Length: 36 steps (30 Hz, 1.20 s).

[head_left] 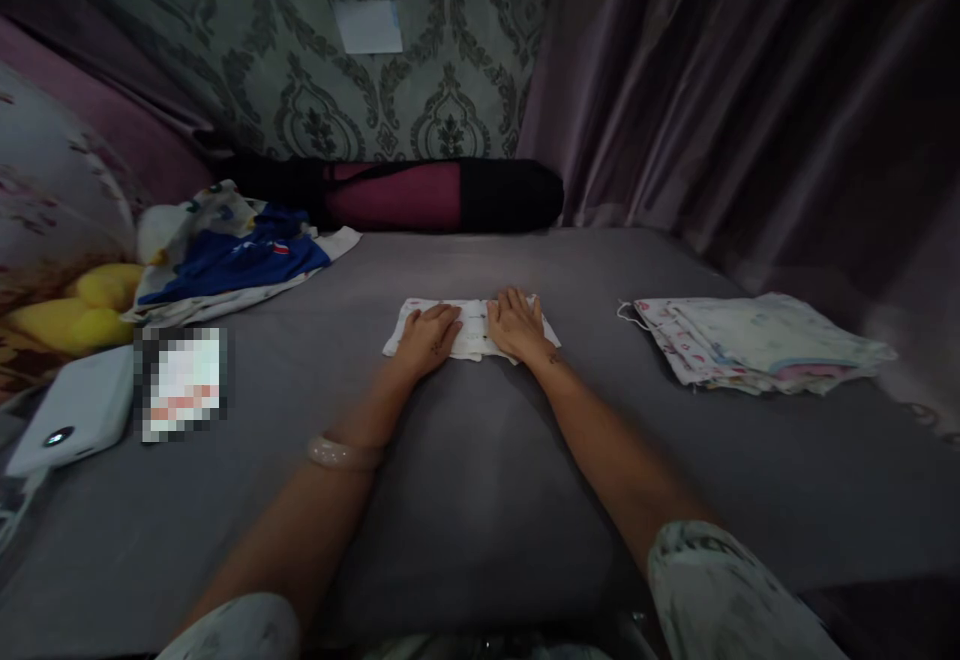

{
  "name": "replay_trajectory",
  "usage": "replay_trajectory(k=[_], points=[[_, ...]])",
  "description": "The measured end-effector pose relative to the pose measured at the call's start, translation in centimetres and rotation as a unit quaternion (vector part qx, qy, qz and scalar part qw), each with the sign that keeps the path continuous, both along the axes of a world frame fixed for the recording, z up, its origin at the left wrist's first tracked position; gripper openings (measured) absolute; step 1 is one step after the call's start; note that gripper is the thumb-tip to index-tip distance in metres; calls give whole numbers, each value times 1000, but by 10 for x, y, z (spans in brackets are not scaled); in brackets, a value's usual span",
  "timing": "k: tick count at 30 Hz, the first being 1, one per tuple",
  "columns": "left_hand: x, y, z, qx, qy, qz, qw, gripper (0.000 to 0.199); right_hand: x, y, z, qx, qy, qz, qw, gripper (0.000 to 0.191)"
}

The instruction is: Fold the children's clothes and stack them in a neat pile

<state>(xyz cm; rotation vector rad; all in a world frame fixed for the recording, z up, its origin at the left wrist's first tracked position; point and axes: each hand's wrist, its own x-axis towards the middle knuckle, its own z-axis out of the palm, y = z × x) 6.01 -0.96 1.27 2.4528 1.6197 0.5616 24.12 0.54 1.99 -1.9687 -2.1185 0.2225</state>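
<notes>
A small white folded cloth (474, 328) with faint print lies on the grey sheet, straight ahead of me. My left hand (430, 336) rests flat on its left part, palm down. On the cloth's right part lies my right hand (517, 323), also palm down with fingers stretched forward. Neither hand grips anything. The two palms cover parts of the cloth, and its middle shows between them.
Folded patterned clothes (765, 340) lie in a pile at the right. At the left are a blue garment (240, 260), a yellow plush item (75, 310), a white device (79, 410) and a blurred-out object (186, 380). A black-and-maroon roll (397, 195) lies along the wall.
</notes>
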Motion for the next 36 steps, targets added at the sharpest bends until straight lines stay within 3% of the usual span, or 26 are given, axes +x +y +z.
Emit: replay_trajectory(k=[6, 17, 21, 25, 30, 36], points=[[2, -1, 2, -29, 9, 0, 1000, 41, 4, 6, -13, -43, -22, -11, 999, 65], [0, 1, -2, -10, 10, 3, 1000, 40, 7, 6, -5, -37, -11, -20, 999, 64], [-2, 1, 1, 23, 11, 24, 999, 40, 16, 8, 1, 12, -24, -41, 999, 62], [-4, 1, 4, 32, 16, 61, 998, 41, 23, 11, -3, 3, -42, -53, 998, 63], [-7, 4, -2, -8, 87, 75, 993, 51, 24, 9, -13, -10, -56, -49, 997, 64], [-10, 10, -10, -52, 122, 82, 988, 57, 22, 6, -15, -2, -44, -48, 998, 63]])
